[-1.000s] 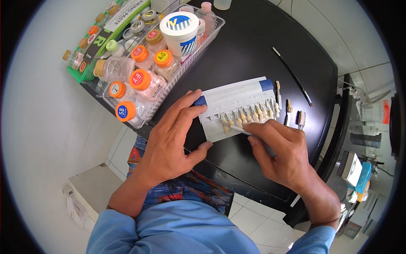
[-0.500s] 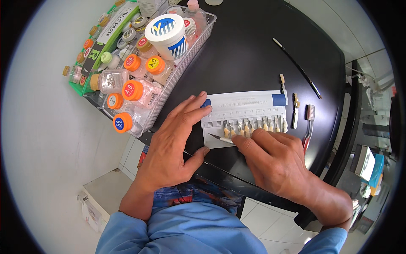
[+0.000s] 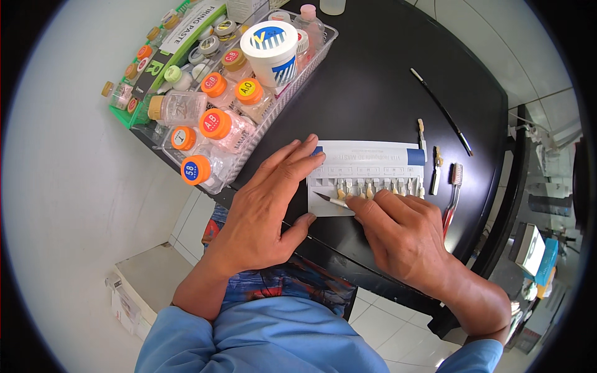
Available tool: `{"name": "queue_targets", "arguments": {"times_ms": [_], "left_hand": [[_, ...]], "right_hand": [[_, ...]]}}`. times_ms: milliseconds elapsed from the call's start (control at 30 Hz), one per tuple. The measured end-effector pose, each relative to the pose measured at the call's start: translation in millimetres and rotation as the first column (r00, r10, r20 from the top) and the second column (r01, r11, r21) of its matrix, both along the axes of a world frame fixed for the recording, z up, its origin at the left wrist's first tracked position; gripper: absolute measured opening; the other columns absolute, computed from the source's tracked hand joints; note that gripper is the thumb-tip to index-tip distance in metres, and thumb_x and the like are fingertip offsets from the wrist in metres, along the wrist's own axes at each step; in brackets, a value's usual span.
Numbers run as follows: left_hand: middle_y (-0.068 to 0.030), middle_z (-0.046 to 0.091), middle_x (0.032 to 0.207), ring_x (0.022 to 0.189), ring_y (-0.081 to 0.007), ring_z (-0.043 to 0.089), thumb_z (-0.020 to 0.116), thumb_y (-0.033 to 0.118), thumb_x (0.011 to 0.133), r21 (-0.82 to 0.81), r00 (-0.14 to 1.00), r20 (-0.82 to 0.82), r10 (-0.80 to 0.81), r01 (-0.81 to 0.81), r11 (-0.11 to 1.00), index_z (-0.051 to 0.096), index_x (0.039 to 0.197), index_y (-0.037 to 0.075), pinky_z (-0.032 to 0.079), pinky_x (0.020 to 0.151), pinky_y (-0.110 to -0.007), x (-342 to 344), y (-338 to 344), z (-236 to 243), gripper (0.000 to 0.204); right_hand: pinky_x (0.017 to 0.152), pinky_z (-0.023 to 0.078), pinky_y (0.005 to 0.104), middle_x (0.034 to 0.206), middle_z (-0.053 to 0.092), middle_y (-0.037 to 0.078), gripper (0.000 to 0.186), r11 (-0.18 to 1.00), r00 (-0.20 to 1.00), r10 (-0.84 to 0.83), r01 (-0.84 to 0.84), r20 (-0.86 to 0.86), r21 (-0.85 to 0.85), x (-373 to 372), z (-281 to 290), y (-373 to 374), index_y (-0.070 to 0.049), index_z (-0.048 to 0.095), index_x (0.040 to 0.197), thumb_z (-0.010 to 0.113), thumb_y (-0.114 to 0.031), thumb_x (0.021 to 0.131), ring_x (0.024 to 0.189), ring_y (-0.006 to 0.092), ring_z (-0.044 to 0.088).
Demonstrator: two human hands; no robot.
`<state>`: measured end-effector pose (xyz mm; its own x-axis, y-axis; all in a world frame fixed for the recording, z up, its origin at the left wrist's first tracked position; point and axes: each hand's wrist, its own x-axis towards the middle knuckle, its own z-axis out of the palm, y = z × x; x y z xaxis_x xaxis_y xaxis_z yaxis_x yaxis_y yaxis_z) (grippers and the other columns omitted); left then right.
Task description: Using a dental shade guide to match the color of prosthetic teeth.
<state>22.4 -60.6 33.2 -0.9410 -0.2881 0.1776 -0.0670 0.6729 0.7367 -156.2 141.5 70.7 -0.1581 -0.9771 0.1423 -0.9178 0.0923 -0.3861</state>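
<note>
On the black table lies a white tooth shade guide holder (image 3: 364,153) with blue ends. Several tooth-coloured shade tabs (image 3: 369,188) stand in a row along its near part. My left hand (image 3: 258,208) has its fingers stretched out and spread. Its fingertips touch the holder's left end, and the thumb is by the near left corner. My right hand (image 3: 404,233) is closed on a slim brush (image 3: 336,202), whose dark pointed tip points left over the holder. The right hand covers part of the tab row and the rest of the brush.
A basket (image 3: 292,84) of jars and bottles stands at the far left. Right of the holder lie two loose shade tabs (image 3: 437,171), a toothbrush (image 3: 456,186) and a black-handled brush (image 3: 443,112). A translucent cup (image 3: 333,6) is at the far edge.
The whole view has shifted slightly, with table things appearing farther right. Both hands keep nearly the same places about the holder, and the right still grips the brush.
</note>
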Motion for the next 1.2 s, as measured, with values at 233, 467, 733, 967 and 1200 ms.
{"name": "queue_targets", "arguments": {"times_ms": [233,467,733,967,1200], "left_hand": [[-0.0217,0.053,0.177,0.163,-0.046,0.05,0.086,-0.002,0.08,-0.014,1.0,-0.017,-0.007,0.007,1.0,0.056,0.163,0.003,0.042,0.134,-0.052,0,0,-1,0.089],[-0.0214,0.053,0.177,0.163,-0.0455,0.05,0.087,-0.001,0.079,-0.011,1.0,-0.022,-0.007,0.007,1.0,0.056,0.164,0.003,0.043,0.134,-0.052,0,0,-2,0.09],[-0.0212,0.052,0.178,0.163,-0.0453,0.05,0.089,0.0,0.08,-0.006,1.0,-0.006,-0.004,0.004,1.0,0.056,0.164,0.004,0.042,0.134,-0.052,1,0,-1,0.091],[-0.0211,0.052,0.178,0.164,-0.0453,0.049,0.089,0.001,0.081,-0.004,1.0,-0.011,-0.005,0.005,1.0,0.055,0.165,0.004,0.042,0.135,-0.053,1,-1,-3,0.092],[-0.0212,0.054,0.176,0.163,-0.0451,0.049,0.09,0.001,0.081,0.006,1.0,-0.018,0.0,0.0,1.0,0.055,0.165,0.003,0.041,0.135,-0.053,1,-1,-2,0.091]], "right_hand": [[0.06,0.056,0.0431,0.088,0.063,0.008,0.042,1.0,1.0,0.005,-0.006,0.023,0.029,0,-2,2,-0.008,0.072,0.128,0.08,-0.003,0.087,0.068,0.0281,0.074],[0.054,0.056,0.0438,0.089,0.063,0.008,0.04,0.999,0.998,0.0,-0.003,0.058,0.047,4,0,3,-0.007,0.071,0.129,0.079,-0.003,0.09,0.062,0.0291,0.073],[0.053,0.057,0.0453,0.09,0.062,0.009,0.034,0.997,0.995,0.003,-0.01,0.098,0.073,8,5,4,-0.004,0.07,0.128,0.077,0.001,0.094,0.061,0.0306,0.073],[0.053,0.057,0.0455,0.089,0.061,0.01,0.036,0.996,0.993,-0.011,-0.001,0.119,0.094,8,5,4,-0.003,0.07,0.127,0.077,0.002,0.092,0.061,0.0318,0.072],[0.053,0.057,0.0455,0.089,0.062,0.011,0.035,0.997,0.992,0.001,-0.011,0.124,0.081,9,6,5,-0.002,0.07,0.126,0.077,0.002,0.092,0.06,0.0328,0.071]]}}
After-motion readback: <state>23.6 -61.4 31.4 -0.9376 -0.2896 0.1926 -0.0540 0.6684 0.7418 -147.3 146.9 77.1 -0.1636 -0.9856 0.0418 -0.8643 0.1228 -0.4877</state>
